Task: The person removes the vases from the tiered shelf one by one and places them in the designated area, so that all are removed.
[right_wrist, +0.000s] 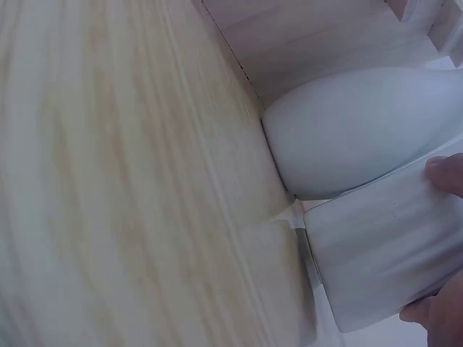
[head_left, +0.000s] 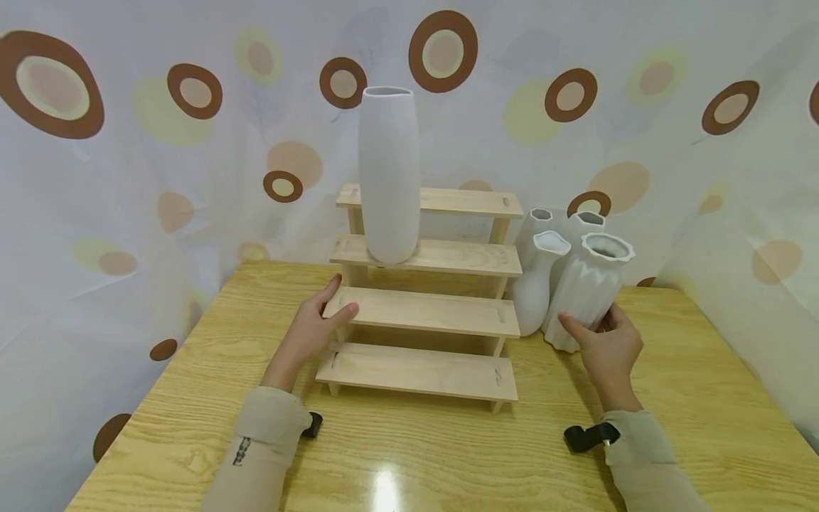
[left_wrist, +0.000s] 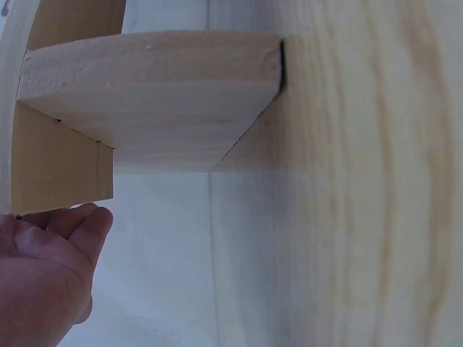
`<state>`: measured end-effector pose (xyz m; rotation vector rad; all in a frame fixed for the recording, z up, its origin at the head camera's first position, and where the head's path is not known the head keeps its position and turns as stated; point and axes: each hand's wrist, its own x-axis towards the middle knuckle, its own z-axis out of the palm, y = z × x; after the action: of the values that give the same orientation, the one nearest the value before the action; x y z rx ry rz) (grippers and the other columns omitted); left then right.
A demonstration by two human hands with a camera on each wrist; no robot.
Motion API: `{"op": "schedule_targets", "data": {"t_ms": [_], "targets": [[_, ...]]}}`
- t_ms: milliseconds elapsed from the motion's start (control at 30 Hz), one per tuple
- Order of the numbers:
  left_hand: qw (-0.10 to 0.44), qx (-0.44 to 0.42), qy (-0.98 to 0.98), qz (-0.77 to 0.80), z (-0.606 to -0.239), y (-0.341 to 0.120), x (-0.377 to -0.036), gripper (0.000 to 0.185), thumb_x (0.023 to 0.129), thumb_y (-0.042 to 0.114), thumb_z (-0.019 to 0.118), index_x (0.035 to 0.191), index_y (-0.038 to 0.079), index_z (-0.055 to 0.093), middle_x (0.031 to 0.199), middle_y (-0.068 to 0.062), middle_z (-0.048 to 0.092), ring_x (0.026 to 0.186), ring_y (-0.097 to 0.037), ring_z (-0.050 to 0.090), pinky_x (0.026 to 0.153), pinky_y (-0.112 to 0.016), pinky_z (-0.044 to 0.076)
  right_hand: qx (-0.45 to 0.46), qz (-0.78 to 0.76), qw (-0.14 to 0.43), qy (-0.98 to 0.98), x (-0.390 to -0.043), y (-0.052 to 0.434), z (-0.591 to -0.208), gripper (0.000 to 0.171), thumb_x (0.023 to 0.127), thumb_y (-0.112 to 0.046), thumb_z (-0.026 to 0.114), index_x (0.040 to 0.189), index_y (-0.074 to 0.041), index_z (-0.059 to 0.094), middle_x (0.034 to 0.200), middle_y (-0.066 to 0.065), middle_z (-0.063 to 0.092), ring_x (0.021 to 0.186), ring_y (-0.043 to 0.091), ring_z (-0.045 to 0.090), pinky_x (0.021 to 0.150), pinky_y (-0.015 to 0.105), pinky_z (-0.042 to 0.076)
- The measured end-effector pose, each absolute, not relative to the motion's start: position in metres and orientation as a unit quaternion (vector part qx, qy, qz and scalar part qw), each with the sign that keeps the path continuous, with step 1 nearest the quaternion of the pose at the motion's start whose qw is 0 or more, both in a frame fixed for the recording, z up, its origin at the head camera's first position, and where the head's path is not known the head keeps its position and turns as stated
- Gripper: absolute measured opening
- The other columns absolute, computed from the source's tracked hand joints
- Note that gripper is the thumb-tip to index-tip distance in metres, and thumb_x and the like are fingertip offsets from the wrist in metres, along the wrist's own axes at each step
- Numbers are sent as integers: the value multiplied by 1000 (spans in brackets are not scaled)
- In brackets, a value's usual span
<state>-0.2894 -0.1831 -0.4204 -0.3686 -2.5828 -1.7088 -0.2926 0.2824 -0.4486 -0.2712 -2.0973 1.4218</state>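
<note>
A stepped wooden display stand (head_left: 422, 311) stands on the table. My left hand (head_left: 311, 323) holds its left end, thumb over the second tier from the front; in the left wrist view, curled fingers (left_wrist: 90, 228) show beside a wooden part. A tall white vase (head_left: 389, 174) stands upright on the stand. At the right, my right hand (head_left: 608, 348) grips a fluted white vase (head_left: 589, 291) low on its body, thumb in front. That vase tilts to the right. A rounded white vase (right_wrist: 362, 130) with a flared mouth is close beside it, next to the stand.
Behind the fluted vase are two more white vases, one with a narrow mouth (head_left: 541, 214) and one with a wider mouth (head_left: 589, 219), partly hidden. The wood-grain table (head_left: 448, 462) backs onto a white curtain (head_left: 211, 149) with brown rings.
</note>
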Motion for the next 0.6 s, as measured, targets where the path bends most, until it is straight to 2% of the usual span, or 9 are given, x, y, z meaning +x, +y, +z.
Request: {"op": "schedule_targets", "data": {"t_ms": [333, 600], "targets": [[11, -116, -832, -543, -418, -182, -288, 82, 96, 52, 59, 158, 16, 19, 161, 5, 15, 148, -16, 11, 118, -42, 18, -102, 569, 263, -772, -291, 283, -449, 69, 76, -18, 88, 138, -11, 59, 130, 12, 62, 115, 16, 59, 91, 19, 49], [11, -116, -831, -544, -418, -182, -288, 82, 97, 51, 59, 158, 15, 19, 162, 3, 15, 148, -17, 10, 118, -42, 18, -108, 575, 255, -770, -293, 284, -451, 71, 75, -18, 89, 139, -11, 58, 131, 11, 61, 117, 16, 58, 92, 20, 49]]}}
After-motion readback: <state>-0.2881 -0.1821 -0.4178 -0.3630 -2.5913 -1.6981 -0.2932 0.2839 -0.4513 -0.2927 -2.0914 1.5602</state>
